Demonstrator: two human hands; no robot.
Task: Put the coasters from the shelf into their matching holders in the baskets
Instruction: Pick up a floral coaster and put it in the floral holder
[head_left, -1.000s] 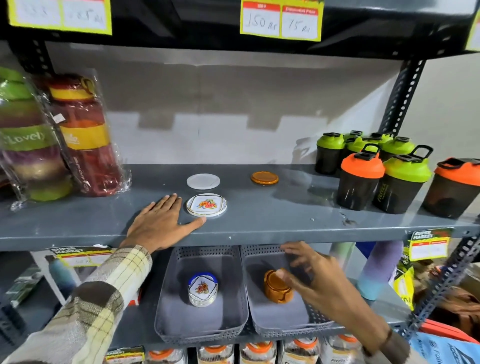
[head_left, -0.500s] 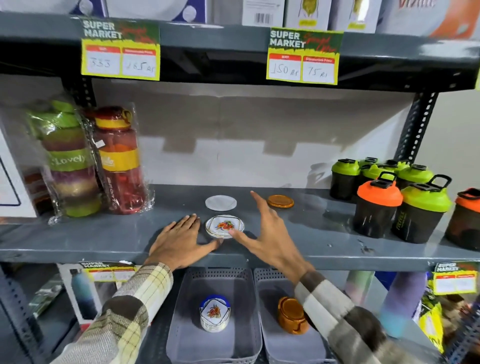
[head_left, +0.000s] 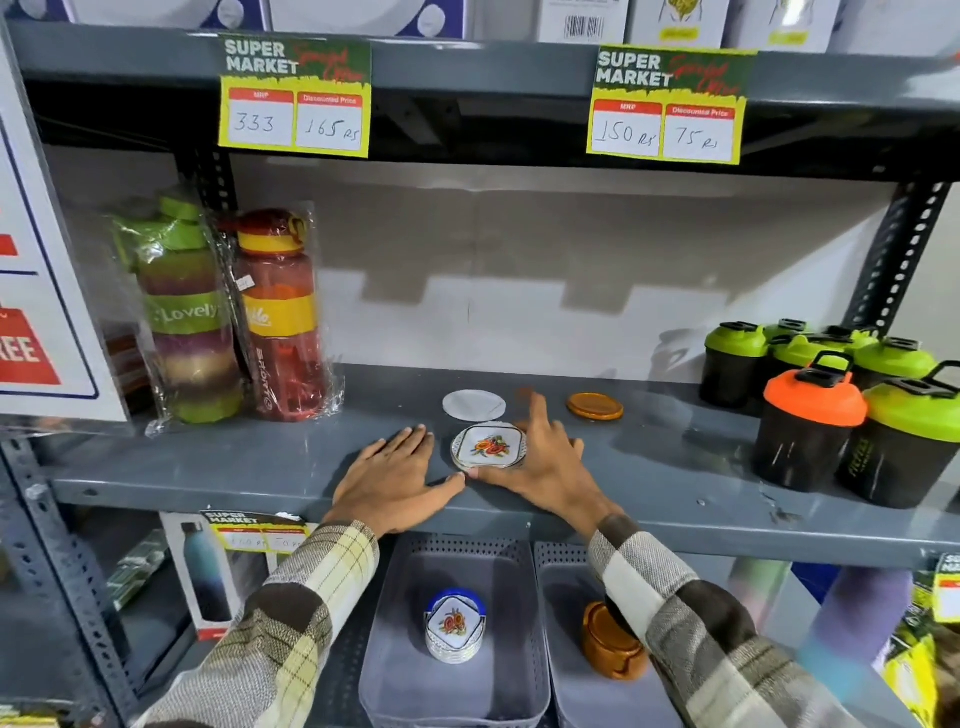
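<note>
Down on the lower level, two grey baskets are sitting side by side: the left basket (head_left: 457, 691) is carrying a blue-rimmed holder (head_left: 455, 630) stacked with floral coasters, and the right basket (head_left: 582, 696) is carrying an orange holder (head_left: 610, 644), partly hidden behind a plaid sleeve. Coming up to the grey shelf (head_left: 675, 478), both hands are lying flat at its near edge. The left hand (head_left: 395, 480) is resting palm down just left of the floral coaster stack (head_left: 488, 447), fingers loosely spread, thumb reaching under the stack's near edge. The right hand (head_left: 545, 462) is closing in from the right, fingers spread, thumb tip almost meeting the left thumb, palm touching the stack's right side. Neither hand is lifting anything. Just beyond the stack, a plain white coaster (head_left: 474, 405) is lying flat, and to its right an orange coaster (head_left: 595, 406) is lying on its own. Far left, wrapped water bottles (head_left: 228, 312) are standing; far right, the shaker bottles (head_left: 831, 405) are crowding together.
</note>
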